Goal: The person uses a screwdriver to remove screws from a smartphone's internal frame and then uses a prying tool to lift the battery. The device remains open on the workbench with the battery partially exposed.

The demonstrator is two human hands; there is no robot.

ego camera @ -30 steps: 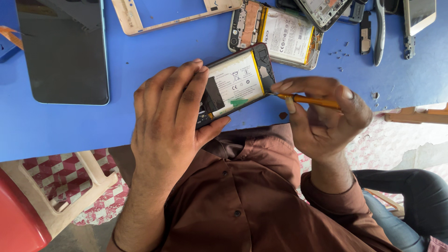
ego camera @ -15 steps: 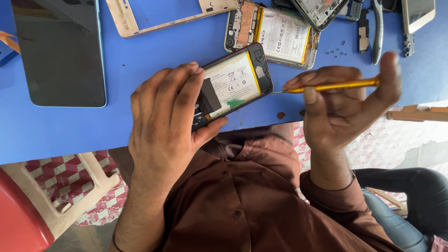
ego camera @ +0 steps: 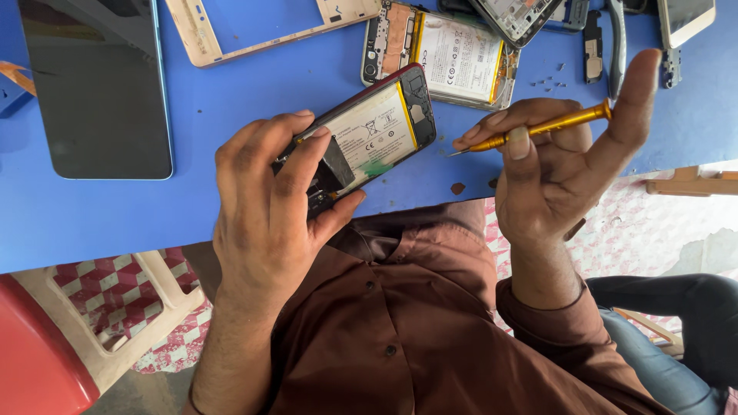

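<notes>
Head view: the phone (ego camera: pixel 367 134) has its back cover already off, its battery bare; its frame and board look not yet taken apart, so most of the stripping seems left. The left hand (ego camera: pixel 265 215) grips the phone from above, fingers wrapped over its lower end, tilting it above the blue counter (ego camera: pixel 231 115). The right hand (ego camera: pixel 557 165) pinches a gold screwdriver (ego camera: pixel 538 129) between thumb and fingers, index finger raised, tip just beside the phone's edge, not touching.

Brassy metal screwdriver (ego camera: pixel 542 127) — glossy glass phone screen (ego camera: pixel 96 84), matt blue tabletop (ego camera: pixel 231 115)
</notes>
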